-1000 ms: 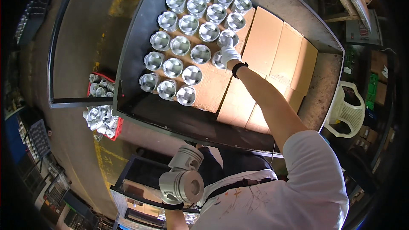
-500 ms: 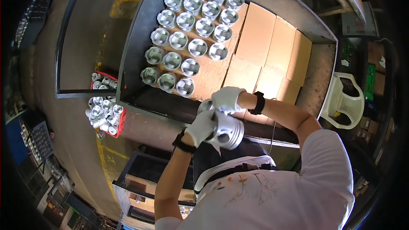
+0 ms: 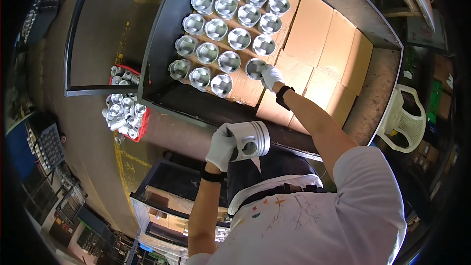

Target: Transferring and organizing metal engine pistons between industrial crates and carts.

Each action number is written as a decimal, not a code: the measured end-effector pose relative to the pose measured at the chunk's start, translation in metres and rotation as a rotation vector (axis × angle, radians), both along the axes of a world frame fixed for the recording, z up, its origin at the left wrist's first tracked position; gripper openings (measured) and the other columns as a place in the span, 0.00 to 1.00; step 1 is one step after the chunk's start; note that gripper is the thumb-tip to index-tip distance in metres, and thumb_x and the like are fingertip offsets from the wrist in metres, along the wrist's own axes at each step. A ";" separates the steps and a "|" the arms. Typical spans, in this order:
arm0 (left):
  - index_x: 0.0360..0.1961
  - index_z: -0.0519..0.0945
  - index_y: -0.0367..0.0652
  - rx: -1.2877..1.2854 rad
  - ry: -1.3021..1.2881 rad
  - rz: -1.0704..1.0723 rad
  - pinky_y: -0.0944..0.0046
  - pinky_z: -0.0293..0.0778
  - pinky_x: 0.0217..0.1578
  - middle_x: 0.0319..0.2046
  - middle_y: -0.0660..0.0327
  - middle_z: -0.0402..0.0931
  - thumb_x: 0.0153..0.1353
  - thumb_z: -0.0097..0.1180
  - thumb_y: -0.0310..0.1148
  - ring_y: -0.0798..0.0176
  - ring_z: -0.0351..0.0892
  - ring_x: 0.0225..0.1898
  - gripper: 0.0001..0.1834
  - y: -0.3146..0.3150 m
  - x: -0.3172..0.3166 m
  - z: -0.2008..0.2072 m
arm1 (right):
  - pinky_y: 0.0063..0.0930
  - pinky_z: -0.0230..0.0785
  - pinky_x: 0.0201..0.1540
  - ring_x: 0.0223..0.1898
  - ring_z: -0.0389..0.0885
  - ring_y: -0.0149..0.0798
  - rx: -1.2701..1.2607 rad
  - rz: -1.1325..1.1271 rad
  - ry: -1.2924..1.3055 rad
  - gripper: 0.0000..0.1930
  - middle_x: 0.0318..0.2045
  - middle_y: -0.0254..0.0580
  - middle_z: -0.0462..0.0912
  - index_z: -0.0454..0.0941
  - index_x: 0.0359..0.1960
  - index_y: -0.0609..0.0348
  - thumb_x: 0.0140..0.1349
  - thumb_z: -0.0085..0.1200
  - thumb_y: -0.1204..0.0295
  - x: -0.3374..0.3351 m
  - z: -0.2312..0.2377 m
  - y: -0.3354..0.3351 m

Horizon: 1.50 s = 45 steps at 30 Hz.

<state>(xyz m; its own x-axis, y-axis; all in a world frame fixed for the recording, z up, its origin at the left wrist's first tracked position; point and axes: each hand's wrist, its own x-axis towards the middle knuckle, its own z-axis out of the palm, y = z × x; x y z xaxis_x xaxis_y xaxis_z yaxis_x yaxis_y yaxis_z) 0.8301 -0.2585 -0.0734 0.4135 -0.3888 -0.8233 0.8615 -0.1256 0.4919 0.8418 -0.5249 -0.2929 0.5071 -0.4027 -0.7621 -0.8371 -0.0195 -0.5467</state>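
Note:
My left hand, in a white glove, is wrapped around a silver piston in front of my waist. The piston lies on its side, its ring grooves and round pin hole showing. Farther out, my gloved right hand has its fingers on the right side of another piston, which stands crown up at the right end of a row. Several more pistons stand in rows to its left and beyond. Brown cardboard sheets lie under them.
A dark, high-walled metal bin encloses the rows. Red crates heaped with pistons stand on the floor at left. A white plastic chair is at right. A shelved cart is beside my left arm.
My right hand has moved away from my left, out over the cardboard, and a piston now stands under it at a row's end. My left hand still holds its piston.

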 end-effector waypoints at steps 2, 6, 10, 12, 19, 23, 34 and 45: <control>0.40 0.75 0.38 0.039 -0.016 -0.030 0.70 0.75 0.40 0.36 0.63 0.78 0.50 0.50 0.15 0.70 0.78 0.37 0.15 0.005 -0.001 0.003 | 0.32 0.61 0.10 0.11 0.72 0.36 0.108 -0.167 0.037 0.10 0.16 0.43 0.75 0.72 0.40 0.62 0.64 0.40 0.72 0.007 -0.008 0.003; 0.40 0.76 0.38 0.015 0.009 0.023 0.69 0.76 0.39 0.34 0.62 0.79 0.51 0.51 0.16 0.69 0.78 0.36 0.14 0.002 0.001 0.008 | 0.33 0.61 0.10 0.11 0.72 0.37 0.152 -0.245 0.062 0.11 0.16 0.44 0.76 0.72 0.41 0.62 0.65 0.38 0.70 0.007 -0.020 0.006; 0.38 0.76 0.37 0.187 -0.330 -0.221 0.64 0.76 0.37 0.30 0.55 0.78 0.51 0.54 0.22 0.64 0.80 0.33 0.11 0.015 -0.003 -0.028 | 0.32 0.69 0.17 0.13 0.74 0.38 0.166 0.091 0.087 0.18 0.18 0.45 0.78 0.75 0.43 0.59 0.68 0.41 0.57 0.001 0.005 0.004; 0.34 0.75 0.37 0.337 -0.494 -0.363 0.56 0.76 0.36 0.29 0.49 0.78 0.50 0.57 0.27 0.52 0.82 0.32 0.10 -0.008 0.009 -0.011 | 0.31 0.70 0.18 0.14 0.74 0.36 0.235 0.162 0.074 0.24 0.19 0.43 0.79 0.77 0.42 0.60 0.67 0.43 0.49 0.012 0.107 0.008; 0.32 0.78 0.46 0.836 -1.124 -0.994 0.50 0.79 0.31 0.30 0.55 0.79 0.51 0.60 0.34 0.49 0.83 0.32 0.08 -0.078 0.024 -0.003 | 0.32 0.71 0.30 0.25 0.79 0.35 0.280 0.972 0.110 0.22 0.27 0.42 0.81 0.80 0.41 0.52 0.63 0.45 0.47 0.006 0.262 0.017; 0.33 0.78 0.45 0.823 -1.060 -1.048 0.51 0.79 0.35 0.33 0.55 0.79 0.52 0.60 0.36 0.49 0.82 0.34 0.09 -0.082 0.018 -0.018 | 0.36 0.75 0.34 0.31 0.84 0.44 -0.027 1.031 -0.113 0.19 0.33 0.51 0.84 0.77 0.48 0.57 0.65 0.43 0.58 -0.033 0.170 0.032; 0.54 0.76 0.35 0.526 -0.718 -0.093 0.69 0.75 0.46 0.47 0.57 0.78 0.60 0.56 0.21 0.68 0.78 0.45 0.19 0.002 -0.013 0.023 | 0.34 0.64 0.12 0.13 0.76 0.39 0.256 0.031 0.131 0.11 0.20 0.46 0.79 0.77 0.41 0.63 0.68 0.44 0.68 -0.048 -0.013 0.068; 0.49 0.79 0.36 0.557 -0.546 0.306 0.68 0.75 0.46 0.45 0.57 0.81 0.59 0.56 0.22 0.67 0.80 0.42 0.15 0.073 -0.097 0.053 | 0.38 0.75 0.20 0.25 0.83 0.44 0.259 -0.002 0.174 0.12 0.29 0.50 0.82 0.77 0.45 0.58 0.66 0.47 0.66 -0.046 -0.038 0.108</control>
